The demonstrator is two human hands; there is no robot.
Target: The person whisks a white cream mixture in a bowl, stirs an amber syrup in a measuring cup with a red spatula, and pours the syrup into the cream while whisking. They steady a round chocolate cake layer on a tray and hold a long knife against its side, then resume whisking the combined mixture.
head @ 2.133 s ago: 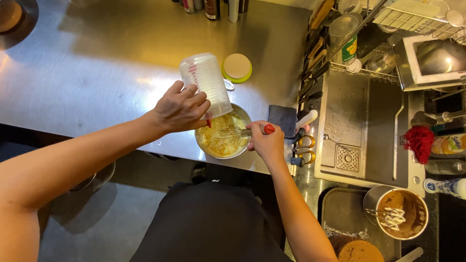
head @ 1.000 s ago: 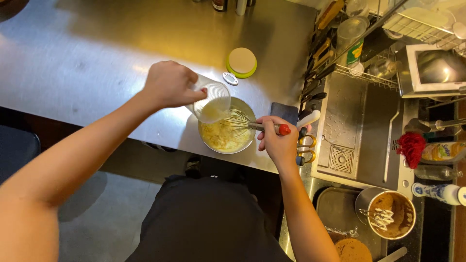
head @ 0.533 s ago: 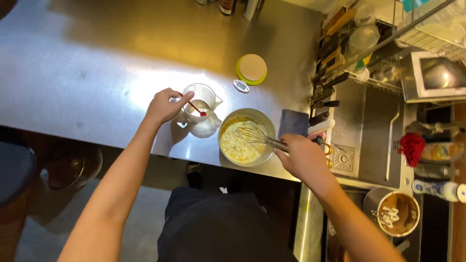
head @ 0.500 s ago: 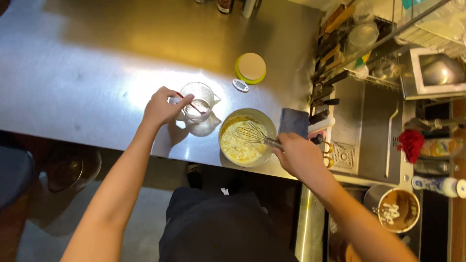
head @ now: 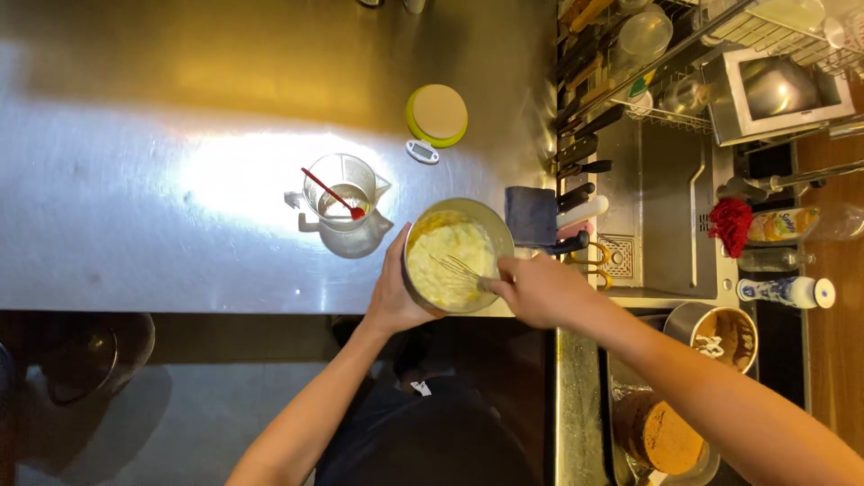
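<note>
Overhead view from my head cam, looking down at a steel counter.

What changed: approx 2 s ago my left hand was tipping the clear measuring jug over the bowl; 1 s ago it was bringing the jug away, and half a sec ago it was setting it down. Now the measuring jug stands upright on the counter, just left of the bowl, nobody touching it, w/ a red-tipped spoon leaning inside. My left hand has moved to the metal bowl and is wrapped against its left wall, steadying it at the counter's near edge. My right hand is closed round the handle of a wire whisk, whose head sits in the pale yellow batter. I read this as: pouring done, mixing under way.

Counts: 1 bowl, 1 whisk, 1 jug, 1 spoon. Also 1 round lidded tub w/ green rim farther back and 1 small white tag-like item beside it. To the right: 1 sink, 1 red scrubber, 2 bottles lying near it, and a row of dark-handled knives — exact no. hard to tell.
</note>
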